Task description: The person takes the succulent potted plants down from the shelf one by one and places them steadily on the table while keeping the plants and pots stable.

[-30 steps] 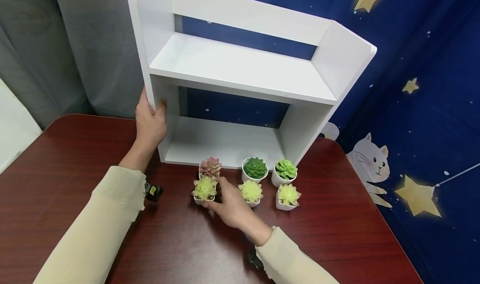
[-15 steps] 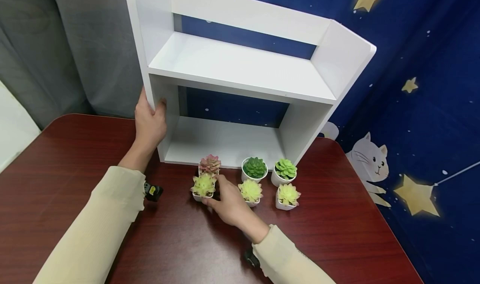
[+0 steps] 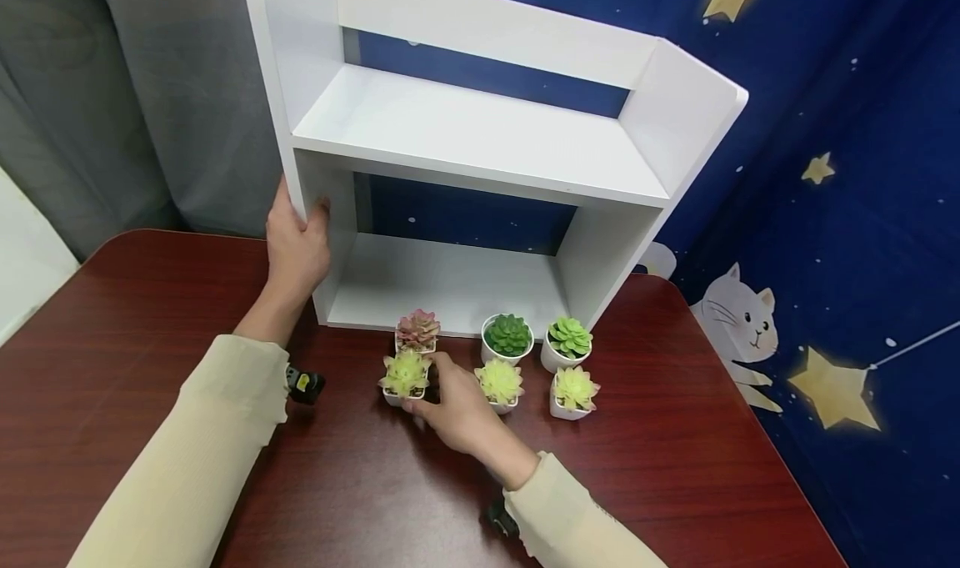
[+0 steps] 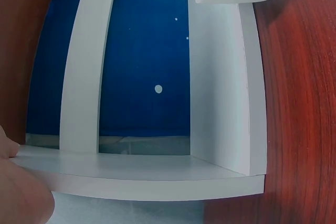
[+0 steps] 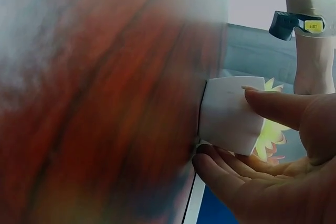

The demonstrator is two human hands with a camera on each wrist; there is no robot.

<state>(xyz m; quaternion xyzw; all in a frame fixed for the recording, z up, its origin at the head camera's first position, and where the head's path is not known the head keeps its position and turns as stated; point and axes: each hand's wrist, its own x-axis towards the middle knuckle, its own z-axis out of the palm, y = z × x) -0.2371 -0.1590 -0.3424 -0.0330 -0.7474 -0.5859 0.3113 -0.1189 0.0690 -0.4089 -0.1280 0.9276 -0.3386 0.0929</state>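
Observation:
In the head view my left hand grips the left side panel of a white two-tier shelf, thumb on the inner face. My right hand holds the white pot of a yellow-green succulent, the leftmost of the front row. In the right wrist view the thumb lies on one side of this pot and the fingers curl along the other; its base is right at the tabletop. Just behind it, a pink succulent stands at the shelf's front edge.
Right of my hand stand a dark green succulent, a bright green one and two yellow-green ones, the nearer partly behind my hand. The shelf rests on a reddish-brown table, with a starry blue curtain behind.
The held yellow-green succulent and the pink one behind it have shifted slightly toward the shelf, the right hand moving with them. The left hand keeps its grip on the panel.

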